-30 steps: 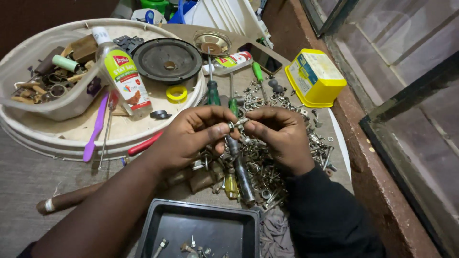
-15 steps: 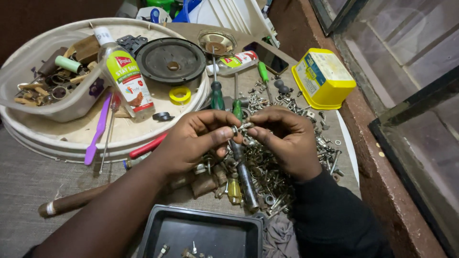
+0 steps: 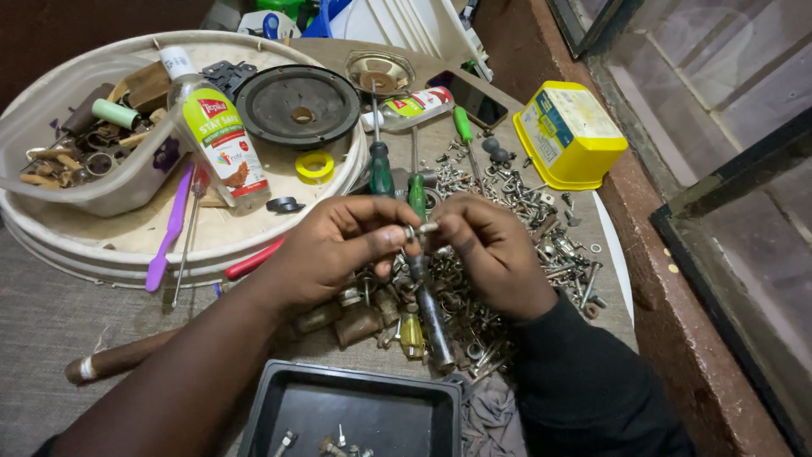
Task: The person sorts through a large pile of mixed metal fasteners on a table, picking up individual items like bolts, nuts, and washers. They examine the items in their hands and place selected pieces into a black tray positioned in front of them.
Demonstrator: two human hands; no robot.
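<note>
Crowding hands (image 3: 423, 245): screwdrivers (image 3: 381, 169), screws (image 3: 541, 245).

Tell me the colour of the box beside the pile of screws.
Yellow box, clearest in the head view.

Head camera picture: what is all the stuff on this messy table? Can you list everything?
small bolt: one, silver, pinched between both hands
loose screws and nuts: many, silver, heaped under the hands
screwdrivers: two, green handles, behind the heap
box: one, yellow, right
speaker: one, black, on round tray
bottle: one, clear, green label, on tray
tray: one, black, near edge
left hand: one, on bolt
right hand: one, on bolt
</note>
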